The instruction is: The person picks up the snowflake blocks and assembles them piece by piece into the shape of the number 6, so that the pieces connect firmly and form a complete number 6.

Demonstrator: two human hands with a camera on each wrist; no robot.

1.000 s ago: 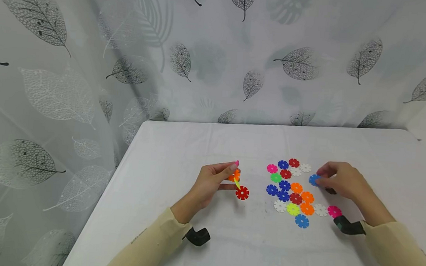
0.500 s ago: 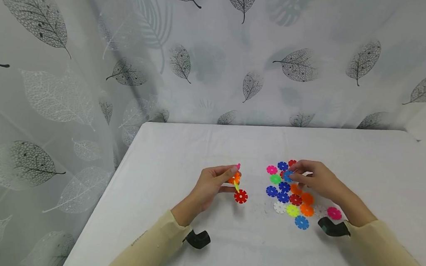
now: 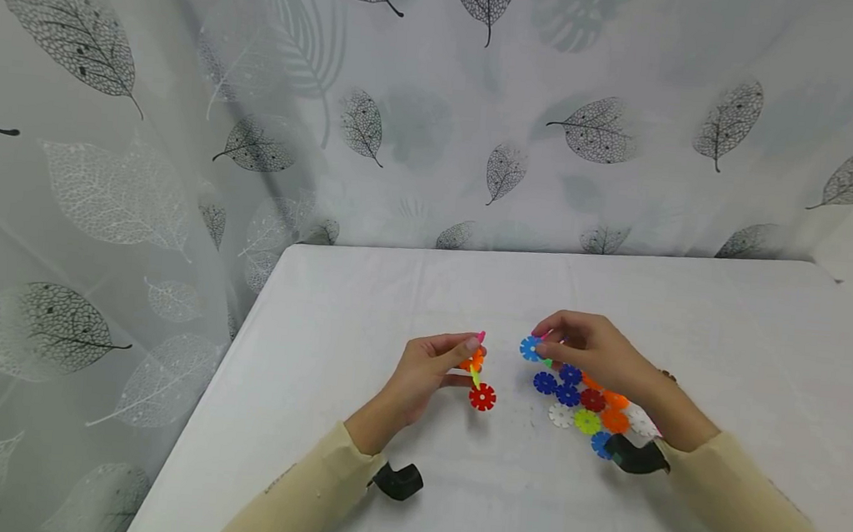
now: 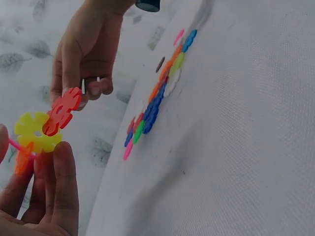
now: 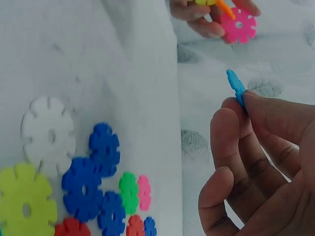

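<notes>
My left hand (image 3: 412, 375) holds a small chain of slotted plastic snowflake discs. A pink disc (image 5: 247, 32), an orange disc (image 3: 473, 360), a yellow disc (image 4: 30, 129) and a red disc (image 4: 64, 112) make it up, the red one hanging lowest in the head view. Between the thumb and fingers of my right hand (image 3: 587, 344) a light blue snowflake disc (image 3: 527, 348) is pinched, seen nearly edge-on in the right wrist view. That blue disc is apart from the chain, a short way to its right. Both hands are raised above the table.
Under my right forearm lie several loose discs, among them dark blue discs (image 3: 568, 393), a yellow-green disc (image 3: 587, 421), a white disc (image 3: 560, 415) and an orange disc (image 3: 615, 420). The white-covered table (image 3: 364, 294) meets a leaf-patterned curtain (image 3: 422, 132) behind.
My right hand has carried the light blue disc leftward across the loose discs toward the chain. The left hand stays almost in place, still holding the chain.
</notes>
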